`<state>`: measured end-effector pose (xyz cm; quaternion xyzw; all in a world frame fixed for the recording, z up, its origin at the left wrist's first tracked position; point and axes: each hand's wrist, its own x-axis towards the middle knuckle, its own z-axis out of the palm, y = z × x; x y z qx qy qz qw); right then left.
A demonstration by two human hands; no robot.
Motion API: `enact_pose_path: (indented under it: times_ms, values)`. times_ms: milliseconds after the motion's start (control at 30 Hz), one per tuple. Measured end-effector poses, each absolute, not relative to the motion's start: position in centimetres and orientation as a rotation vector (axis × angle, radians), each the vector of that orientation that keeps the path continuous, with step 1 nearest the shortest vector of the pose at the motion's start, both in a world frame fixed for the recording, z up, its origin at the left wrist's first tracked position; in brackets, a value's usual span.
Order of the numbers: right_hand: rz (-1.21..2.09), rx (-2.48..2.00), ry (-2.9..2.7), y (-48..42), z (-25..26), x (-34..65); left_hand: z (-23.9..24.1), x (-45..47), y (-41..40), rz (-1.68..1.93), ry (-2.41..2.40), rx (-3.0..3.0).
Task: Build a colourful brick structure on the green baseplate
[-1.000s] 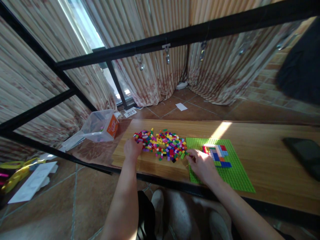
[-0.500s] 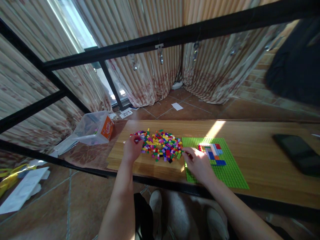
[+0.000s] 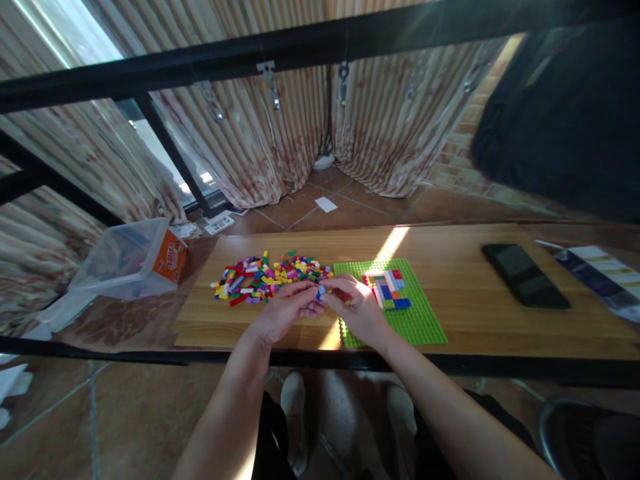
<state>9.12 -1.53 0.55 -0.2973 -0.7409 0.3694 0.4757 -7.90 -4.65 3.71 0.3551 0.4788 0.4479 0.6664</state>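
Note:
My left hand (image 3: pixel 284 311) and my right hand (image 3: pixel 356 308) meet above the wooden tabletop (image 3: pixel 475 313), fingertips pinched together on a small blue brick (image 3: pixel 321 293). Behind them lies a pile of small coloured bricks (image 3: pixel 270 275). To the right of my hands sits a green baseplate (image 3: pixel 417 320) with a patch of red, white, blue and pink bricks (image 3: pixel 387 288) pressed onto it. My right hand covers the baseplate's left edge.
A black phone (image 3: pixel 524 283) and a printed sheet (image 3: pixel 600 273) lie at the table's right. A clear plastic tub with an orange label (image 3: pixel 133 257) sits left of the board. A black metal frame bar (image 3: pixel 300 53) crosses overhead; curtains hang behind.
My left hand left the pile's left end and my right hand left the baseplate's edge; both came together in front of the pile with a small brick. The view swung to the right.

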Motion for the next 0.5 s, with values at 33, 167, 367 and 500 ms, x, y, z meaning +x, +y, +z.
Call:
enact_pose_path:
  times_ms: [33,167,367,500]
  values:
    - [0.911,-0.741,-1.804,-1.4,0.4,9.2,3.7,-7.8,-4.7,1.004,1.079,0.795]
    - [0.938,-0.785,-1.817,-1.1,0.3,9.5,3.7,-7.6,-4.7,1.001,1.081,0.749]
    - [0.936,-0.748,-1.851,-1.2,0.7,9.6,3.8,-7.0,-4.6,0.992,1.079,0.685]
    - [0.944,-0.74,-1.877,-1.4,1.0,9.6,3.9,-6.8,-4.6,1.005,1.093,0.637]
